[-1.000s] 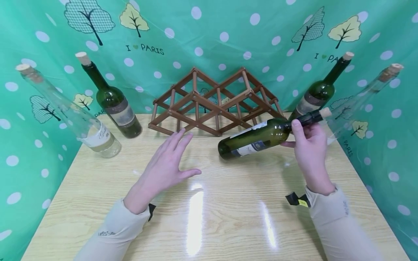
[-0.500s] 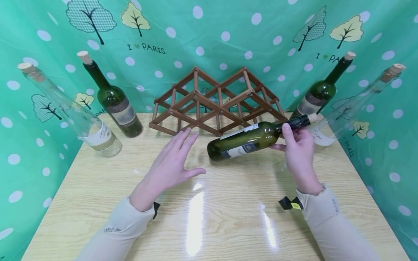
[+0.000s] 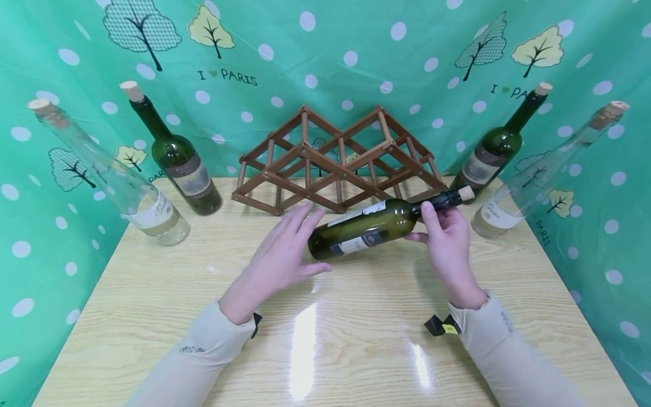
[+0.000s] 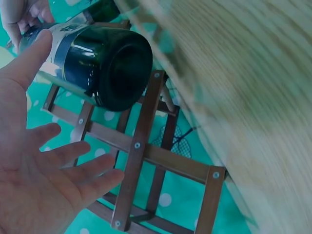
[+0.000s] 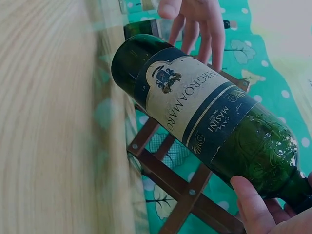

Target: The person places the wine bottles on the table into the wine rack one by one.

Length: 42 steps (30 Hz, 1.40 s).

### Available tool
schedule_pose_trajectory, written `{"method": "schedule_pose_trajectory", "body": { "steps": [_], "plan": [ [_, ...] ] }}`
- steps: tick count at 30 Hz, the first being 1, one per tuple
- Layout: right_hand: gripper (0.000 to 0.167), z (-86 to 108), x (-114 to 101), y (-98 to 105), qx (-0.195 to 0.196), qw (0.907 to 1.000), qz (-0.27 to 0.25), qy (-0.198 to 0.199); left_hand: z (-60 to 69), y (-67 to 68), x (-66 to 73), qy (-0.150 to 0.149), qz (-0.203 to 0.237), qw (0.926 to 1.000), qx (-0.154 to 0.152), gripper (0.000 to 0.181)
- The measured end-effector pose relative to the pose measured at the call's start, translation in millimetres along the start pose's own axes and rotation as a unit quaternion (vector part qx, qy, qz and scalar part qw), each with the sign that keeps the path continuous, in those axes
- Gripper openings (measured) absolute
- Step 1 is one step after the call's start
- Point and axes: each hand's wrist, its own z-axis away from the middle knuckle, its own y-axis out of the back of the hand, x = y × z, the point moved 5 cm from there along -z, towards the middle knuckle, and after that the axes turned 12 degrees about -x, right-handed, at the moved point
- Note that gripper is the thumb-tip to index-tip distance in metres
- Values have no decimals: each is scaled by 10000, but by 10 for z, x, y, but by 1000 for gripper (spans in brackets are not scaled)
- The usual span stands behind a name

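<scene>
A green corked bottle [image 3: 389, 221] lies tilted in the air in front of the wooden rack [image 3: 342, 169], its neck toward the right. My right hand [image 3: 450, 249] grips it at the neck and shoulder, thumb on the near side. At the bottle's base my left hand [image 3: 282, 254] is spread, fingers straight. In the left wrist view the base of the bottle [image 4: 122, 68] is beyond the thumb, and whether the hand touches it I cannot tell. The right wrist view shows the label of the bottle [image 5: 187, 97] facing the camera.
On the left stand a clear corked bottle [image 3: 152, 217] and a dark green one [image 3: 188, 175]. At the right are another dark green bottle [image 3: 483, 161] and a clear one [image 3: 498, 215]. Behind the wooden table [image 3: 356, 339] hangs a green patterned cloth [image 3: 335, 34].
The bottle and my right hand have moved left, bringing the base up to my left hand. My left hand has shifted slightly right, still spread.
</scene>
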Motion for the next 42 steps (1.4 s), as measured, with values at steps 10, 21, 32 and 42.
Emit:
{"method": "schedule_pose_trajectory", "body": {
  "steps": [10, 21, 32, 42],
  "plan": [
    [35, 46, 64, -94, -230, 9997, 106, -50, -75, -114, 43, 142, 98, 9991, -387, 116],
    [35, 77, 77, -164, -355, 9993, -51, -43, -107, -178, 80, 118, 296, 9986, -413, 115],
    [31, 110, 86, -214, -400, 9991, -70, -102, -105, -253, 74, 252, 479, 9972, -506, 112],
    [32, 119, 88, -246, -520, 9985, -78, -125, -85, -239, 78, 208, 325, 9980, -492, 105]
  ]
}}
